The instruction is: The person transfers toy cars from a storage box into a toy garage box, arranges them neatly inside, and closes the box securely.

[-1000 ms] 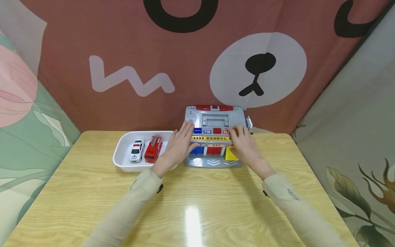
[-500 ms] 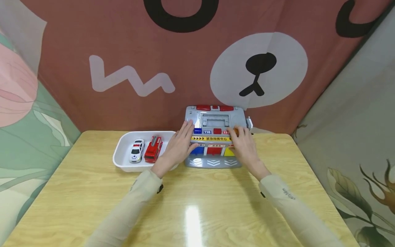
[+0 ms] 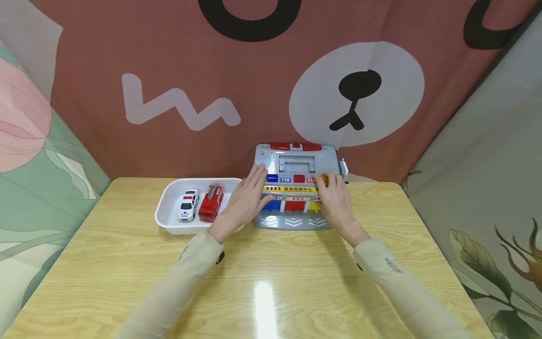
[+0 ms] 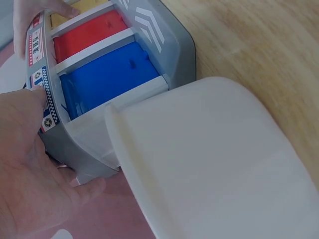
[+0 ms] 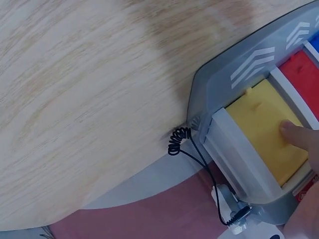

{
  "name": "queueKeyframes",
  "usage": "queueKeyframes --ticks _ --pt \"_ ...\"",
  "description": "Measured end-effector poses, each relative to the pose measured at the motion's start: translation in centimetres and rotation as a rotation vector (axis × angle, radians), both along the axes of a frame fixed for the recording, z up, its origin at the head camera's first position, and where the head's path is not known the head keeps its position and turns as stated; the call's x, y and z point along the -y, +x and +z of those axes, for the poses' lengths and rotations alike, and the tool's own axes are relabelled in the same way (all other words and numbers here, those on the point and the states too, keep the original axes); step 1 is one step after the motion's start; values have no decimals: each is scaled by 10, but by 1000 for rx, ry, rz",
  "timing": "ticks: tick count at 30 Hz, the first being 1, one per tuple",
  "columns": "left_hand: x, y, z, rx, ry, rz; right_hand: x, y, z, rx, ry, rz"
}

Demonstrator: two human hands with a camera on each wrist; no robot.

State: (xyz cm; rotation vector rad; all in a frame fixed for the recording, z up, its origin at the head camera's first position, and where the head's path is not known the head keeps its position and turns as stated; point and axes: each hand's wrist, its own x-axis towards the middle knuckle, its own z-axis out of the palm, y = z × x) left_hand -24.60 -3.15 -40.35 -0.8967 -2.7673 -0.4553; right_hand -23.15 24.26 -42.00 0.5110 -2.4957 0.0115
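A grey toy rescue garage (image 3: 271,222) stands at the back of the table, with a blue door (image 4: 109,79), a red door (image 4: 89,35) and a yellow door (image 5: 264,134), all closed. My left hand (image 3: 244,200) rests along the garage's left side, fingers stretched onto its roof and thumb near the front. At the right end, my right hand (image 3: 338,202) has its fingers over the roof edge by an orange button, partly hidden. Its thumb (image 5: 296,134) presses on the yellow door.
Left of the garage, a white tray (image 3: 163,221) holds a white toy police car (image 3: 188,205) and a red toy fire truck (image 3: 211,204). A coiled black cord (image 5: 177,142) hangs at the garage's right side. Printed curtains surround the wooden table (image 3: 296,282).
The yellow door, tilted outward a second ago, has swung in and closed under the right thumb. My right hand shifted slightly inward; my left hand has kept its place.
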Motion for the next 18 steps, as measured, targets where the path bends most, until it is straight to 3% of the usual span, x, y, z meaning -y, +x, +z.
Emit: queueKeyframes --ticks 7,13,18 --pt "0 0 2 -12 -6 -19 0 3 2 15 -21 0" --pt "1 3 0 -6 -4 3 4 5 4 96 -11 7" --pt "-2 3 1 8 -14 8 3 5 6 107 -11 9"
